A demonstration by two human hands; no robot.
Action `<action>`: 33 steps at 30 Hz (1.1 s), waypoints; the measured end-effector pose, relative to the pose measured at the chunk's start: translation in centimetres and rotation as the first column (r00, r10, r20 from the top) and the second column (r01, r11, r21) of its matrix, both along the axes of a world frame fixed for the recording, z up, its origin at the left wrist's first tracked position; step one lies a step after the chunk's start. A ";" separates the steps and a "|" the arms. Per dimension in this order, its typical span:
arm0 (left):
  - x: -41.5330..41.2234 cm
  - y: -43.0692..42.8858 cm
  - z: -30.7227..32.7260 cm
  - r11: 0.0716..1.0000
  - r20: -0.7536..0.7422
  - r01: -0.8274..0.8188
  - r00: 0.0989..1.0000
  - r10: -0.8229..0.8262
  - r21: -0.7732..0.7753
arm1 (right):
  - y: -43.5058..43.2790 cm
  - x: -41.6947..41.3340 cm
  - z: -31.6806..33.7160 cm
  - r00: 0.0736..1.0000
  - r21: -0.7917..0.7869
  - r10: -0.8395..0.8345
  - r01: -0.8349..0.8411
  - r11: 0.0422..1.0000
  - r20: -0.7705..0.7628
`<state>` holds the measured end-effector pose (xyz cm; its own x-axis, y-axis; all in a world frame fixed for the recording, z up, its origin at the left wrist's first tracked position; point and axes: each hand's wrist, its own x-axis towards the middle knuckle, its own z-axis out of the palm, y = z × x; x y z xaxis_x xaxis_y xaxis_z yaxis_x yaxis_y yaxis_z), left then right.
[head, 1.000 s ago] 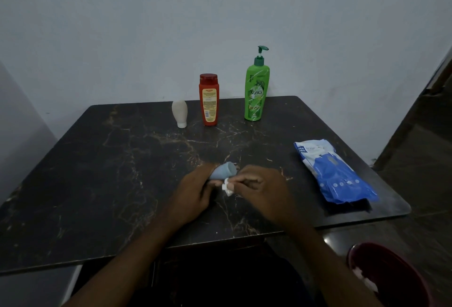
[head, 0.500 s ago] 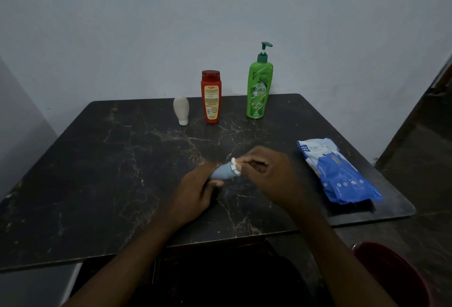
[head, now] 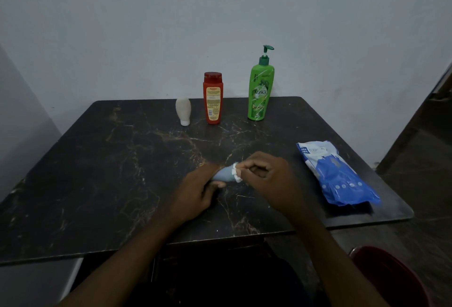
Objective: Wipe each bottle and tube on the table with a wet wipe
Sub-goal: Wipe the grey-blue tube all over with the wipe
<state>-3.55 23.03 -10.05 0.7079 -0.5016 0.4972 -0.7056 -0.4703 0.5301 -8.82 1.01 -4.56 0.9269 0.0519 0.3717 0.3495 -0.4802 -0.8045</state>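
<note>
Against pale wall, dark veined table, red bin beside

There are two bottles, both at the far edge: one red bottle and one green pump bottle to its right. There are two tubes: one white tube left of the red bottle and one blue tube near the middle. There is one wet wipe, one wipe pack on the right, one table, and one dark red bin at the near right. Two hands are in view: one left hand and one right hand.
</note>
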 end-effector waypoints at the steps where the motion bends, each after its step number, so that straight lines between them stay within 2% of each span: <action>1: 0.1 0.1 -0.1 1.000 -0.002 -0.004 1.000 0.004 0.007 | 0.1 0.2 0.0 1.000 -0.006 -0.017 0.017 1.000 0.000; 5: -0.1 0.1 -0.1 1.000 -0.002 0.006 1.000 -0.006 0.000 | -0.1 0.4 -1.3 0.992 -0.060 -0.126 0.125 0.990 -0.016; 7: -0.1 0.0 0.3 1.000 -0.022 -0.016 1.000 0.016 -0.023 | -0.8 0.4 -2.4 0.983 -0.092 -0.171 0.164 0.982 -0.073; 8: -0.1 0.0 0.5 0.999 -0.036 -0.036 0.999 0.035 -0.032 | -1.2 0.4 -2.7 0.977 -0.069 -0.183 0.176 0.982 -0.113; 10: 0.1 -0.1 0.7 0.997 -0.055 -0.065 0.996 0.064 -0.028 | -2.0 0.3 -2.9 0.963 0.102 -0.178 0.201 0.974 -0.201; 13: 0.4 -0.1 1.5 0.997 -0.134 -0.064 0.989 0.070 0.046 | -3.1 0.6 -2.8 0.923 0.312 -0.199 0.305 0.899 -0.329; 16: 1.4 0.0 3.7 0.989 -0.259 -0.032 0.963 0.070 0.146 | -4.5 2.2 -3.2 0.868 0.364 -0.198 0.385 0.848 -0.455; 19: 3.2 -0.4 6.8 0.984 -0.187 -0.066 0.977 0.098 0.168 | -4.8 4.3 -3.3 0.832 0.399 -0.193 0.437 0.806 -0.521; 22: 5.3 -1.6 9.9 0.976 -0.092 -0.122 0.986 0.140 0.181 | -4.2 6.8 -3.5 0.846 0.393 -0.240 0.449 0.802 -0.475; 28: 10.9 -4.9 13.5 0.962 0.091 -0.142 0.988 0.124 0.232 | -4.3 12.3 -3.8 0.845 0.180 -0.431 0.499 0.847 -0.316; 33: 16.0 -8.3 15.0 0.934 0.088 -0.180 0.983 0.161 0.307 | -5.6 16.7 -3.5 0.834 0.033 -0.500 0.521 0.853 -0.233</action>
